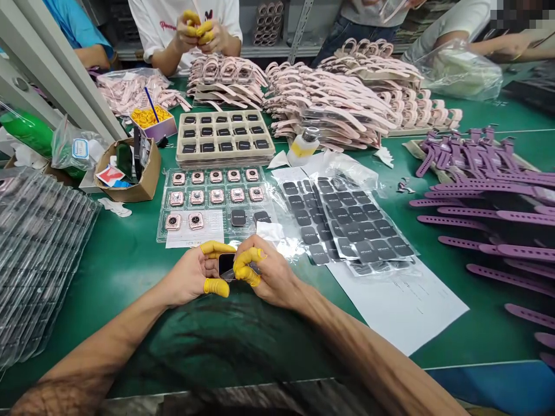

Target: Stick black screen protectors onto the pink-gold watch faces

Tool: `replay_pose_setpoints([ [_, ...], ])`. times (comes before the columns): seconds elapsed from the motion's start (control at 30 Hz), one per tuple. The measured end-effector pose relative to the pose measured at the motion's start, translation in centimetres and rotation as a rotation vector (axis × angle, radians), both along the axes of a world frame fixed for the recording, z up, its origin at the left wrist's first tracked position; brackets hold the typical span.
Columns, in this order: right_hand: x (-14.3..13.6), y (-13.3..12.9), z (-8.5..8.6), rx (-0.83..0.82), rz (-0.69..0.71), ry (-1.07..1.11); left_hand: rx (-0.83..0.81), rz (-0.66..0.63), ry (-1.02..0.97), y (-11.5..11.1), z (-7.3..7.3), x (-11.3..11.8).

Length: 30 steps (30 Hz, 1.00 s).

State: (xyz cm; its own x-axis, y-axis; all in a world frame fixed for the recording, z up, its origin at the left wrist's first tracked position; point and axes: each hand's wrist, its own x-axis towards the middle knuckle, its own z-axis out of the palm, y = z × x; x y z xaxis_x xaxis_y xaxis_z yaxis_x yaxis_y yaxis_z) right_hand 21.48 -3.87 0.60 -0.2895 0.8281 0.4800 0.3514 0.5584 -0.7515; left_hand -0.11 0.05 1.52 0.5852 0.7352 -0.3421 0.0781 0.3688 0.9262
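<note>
Yellow finger covers sit on the thumb and a finger of my left hand [195, 273], which holds a small dark-screened watch body [226, 266] by its edges. My right hand [264, 268], also with yellow covers, pinches at the right side of that watch body; a thin clear or dark film seems to be between its fingertips. Just beyond both hands lies a clear plastic tray [162, 199] with rows of pink watch bodies [198, 197] and, in its front row, black square pieces [238, 218]. Sheets of black square stickers [364, 222] lie to the right.
A beige tray [180, 155] of black squares stands behind. Around it are a cardboard box [150, 173], a bottle [303, 147], pink straps [325, 104], purple straps [485, 190] and stacked clear trays [39, 260]. Other people work across the table.
</note>
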Motion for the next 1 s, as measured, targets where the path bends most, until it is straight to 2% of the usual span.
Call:
replay_pose_setpoints([
  [0.1, 0.8, -0.7, 0.6, -0.239, -0.054, 0.124, -0.103, 0.083, 0.023, -0.2, -0.3, 0.2],
  [0.17, 2.2, -1.3, 0.3, -0.36, -0.091, -0.023, -0.06, 0.141, 0.073, -0.1, -0.4, 0.3],
  [0.2, 2.9, -1.6, -0.1, -0.36, -0.135, -0.156, -0.034, 0.158, 0.091, 0.0, -0.5, 0.3],
  [0.3, 4.9, -2.0, -1.9, -0.174, -0.412, -0.447, 0.01, 0.182, 0.1, 0.3, -0.9, 0.4],
  [0.37, 5.7, -1.7, -2.8, -0.066, -0.598, -0.483, 0.026, 0.194, 0.086, 0.3, -1.1, 0.4],
  [0.47, 5.8, -1.1, -2.9, 0.048, -0.729, -0.48, 0.04, 0.207, 0.076, 0.2, -1.2, 0.6],
  [0.53, 4.9, -0.9, -2.3, 0.135, -0.716, -0.395, 0.04, 0.217, 0.083, 0.0, -1.2, 0.6],
  [0.57, 4.2, -0.9, -1.9, 0.164, -0.652, -0.333, 0.042, 0.216, 0.088, 0.0, -1.1, 0.6],
  [0.67, 1.4, -0.4, -1.2, 0.16, -0.297, -0.217, 0.115, 0.167, 0.099, -0.2, -1.1, 0.6],
  [0.73, -0.4, 0.2, -1.3, 0.136, -0.181, -0.2, 0.159, 0.15, 0.105, -0.3, -1.1, 0.6],
  [0.87, -2.0, 1.1, -2.2, 0.108, -0.26, -0.168, 0.063, 0.204, 0.087, -0.4, -1.4, 0.7],
  [0.93, -2.0, 1.3, -2.6, 0.09, -0.233, -0.142, 0.082, 0.192, 0.08, -0.5, -1.5, 0.7],
  [1.0, -1.4, 1.4, -2.8, 0.081, -0.279, -0.155, 0.093, 0.194, 0.076, -0.6, -1.6, 0.7],
])
